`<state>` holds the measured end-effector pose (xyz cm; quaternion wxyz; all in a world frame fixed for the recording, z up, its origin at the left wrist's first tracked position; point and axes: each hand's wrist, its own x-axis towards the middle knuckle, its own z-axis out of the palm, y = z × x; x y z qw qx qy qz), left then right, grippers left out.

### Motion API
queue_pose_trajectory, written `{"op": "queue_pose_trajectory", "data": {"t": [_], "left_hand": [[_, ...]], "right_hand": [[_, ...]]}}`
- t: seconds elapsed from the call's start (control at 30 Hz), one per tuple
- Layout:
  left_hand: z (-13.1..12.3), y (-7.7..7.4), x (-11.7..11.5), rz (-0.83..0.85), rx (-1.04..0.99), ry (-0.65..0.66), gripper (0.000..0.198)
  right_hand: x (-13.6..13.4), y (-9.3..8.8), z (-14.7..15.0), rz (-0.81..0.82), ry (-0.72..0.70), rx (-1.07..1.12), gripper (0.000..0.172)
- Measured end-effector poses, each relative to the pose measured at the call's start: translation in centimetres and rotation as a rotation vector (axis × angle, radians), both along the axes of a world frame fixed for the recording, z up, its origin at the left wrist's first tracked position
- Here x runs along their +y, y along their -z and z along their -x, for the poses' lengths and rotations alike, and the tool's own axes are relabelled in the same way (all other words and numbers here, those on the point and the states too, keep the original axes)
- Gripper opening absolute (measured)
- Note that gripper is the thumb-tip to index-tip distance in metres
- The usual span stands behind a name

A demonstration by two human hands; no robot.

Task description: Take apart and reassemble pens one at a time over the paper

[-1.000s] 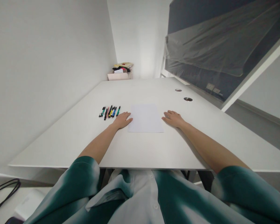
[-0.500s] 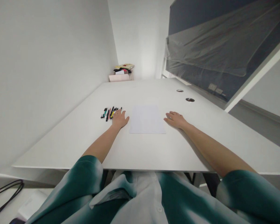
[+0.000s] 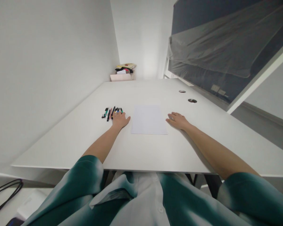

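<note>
My left hand (image 3: 119,120) lies palm down at the right end of a row of pens, its thumb out to the side and its fingers over the nearest ones. Several pens (image 3: 109,114), black, green, pink and other colours, lie side by side, some partly hidden under that hand. Between my hands is a blank white sheet of paper (image 3: 149,120), flat on the table. To the right of the sheet, apart from it, my right hand (image 3: 177,120) rests palm down with the fingers loosely spread, holding nothing.
The white table (image 3: 141,153) runs to the far wall. A pale box (image 3: 120,77) with stacked items stands at its far left. Two round cable holes (image 3: 192,100) are set in the right side, beside a dark, plastic-covered panel (image 3: 207,47). Black cables (image 3: 8,196) hang at lower left.
My left hand has shifted slightly left over the pens, and a green-ended pen now shows beyond its fingers. My right hand stays where it was.
</note>
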<state>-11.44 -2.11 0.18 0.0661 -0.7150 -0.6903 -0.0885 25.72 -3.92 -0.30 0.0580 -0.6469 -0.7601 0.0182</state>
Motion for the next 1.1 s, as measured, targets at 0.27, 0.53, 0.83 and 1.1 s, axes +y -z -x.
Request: {"op": "queue_pose_trajectory", "data": {"t": [0.27, 0.53, 0.83, 1.1], "left_hand": [[-0.7, -1.1, -1.0, -0.025, 0.031, -0.04, 0.039], [-0.4, -1.4, -0.6, 0.023, -0.053, -0.006, 0.038], [-2.3, -2.0, -1.5, -0.153, -0.325, 0.199, 0.034], [-5.0, -1.3, -2.9, -0.088, -0.362, 0.624, 0.06]], "right_hand": [[0.0, 0.0, 0.0, -0.009, -0.008, 0.011, 0.055], [0.4, 0.4, -0.3, -0.028, -0.015, 0.011, 0.056], [1.0, 1.3, -0.6, -0.137, -0.026, 0.09, 0.054], [-0.1, -0.6, 2.4, -0.358, -0.325, 0.458, 0.042]]}}
